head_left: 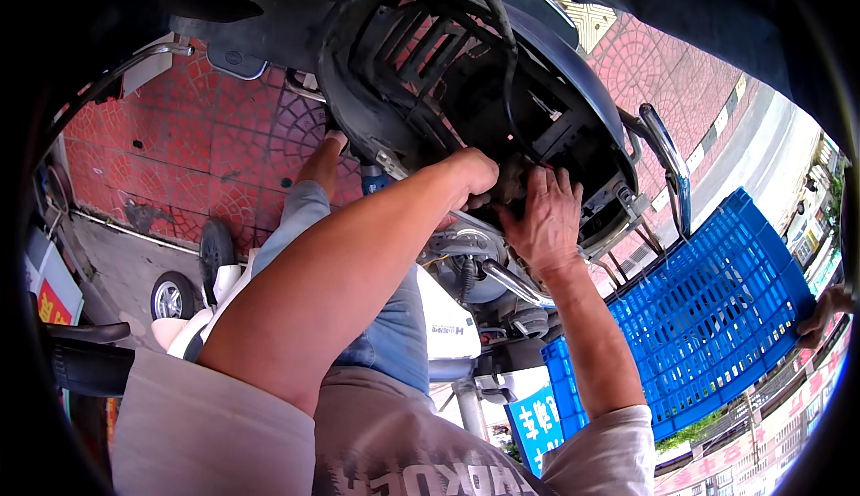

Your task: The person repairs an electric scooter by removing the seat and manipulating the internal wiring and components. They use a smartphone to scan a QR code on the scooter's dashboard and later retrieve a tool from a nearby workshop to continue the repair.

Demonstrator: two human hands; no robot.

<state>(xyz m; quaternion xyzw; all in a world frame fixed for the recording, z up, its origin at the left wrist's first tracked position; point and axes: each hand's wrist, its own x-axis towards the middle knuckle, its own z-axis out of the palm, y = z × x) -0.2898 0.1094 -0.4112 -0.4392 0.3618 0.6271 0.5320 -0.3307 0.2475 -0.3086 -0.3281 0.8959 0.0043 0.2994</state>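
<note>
In the head view, the black cable (511, 52) lies beyond the fingers, inside the scooter's open body shell (347, 93), its long axis running toward the person, lower end bending right to the nearer right hand (548, 223). Its fingers are half-extended, the left hand's (470, 176) curled; whether either grips anything, I cannot tell.

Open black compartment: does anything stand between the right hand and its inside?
Nothing visible blocks the right hand; its fingers already reach inside the open black compartment. A black cable hangs across the opening, down close to the fingers; the blue crate is outside, to the right.
</note>
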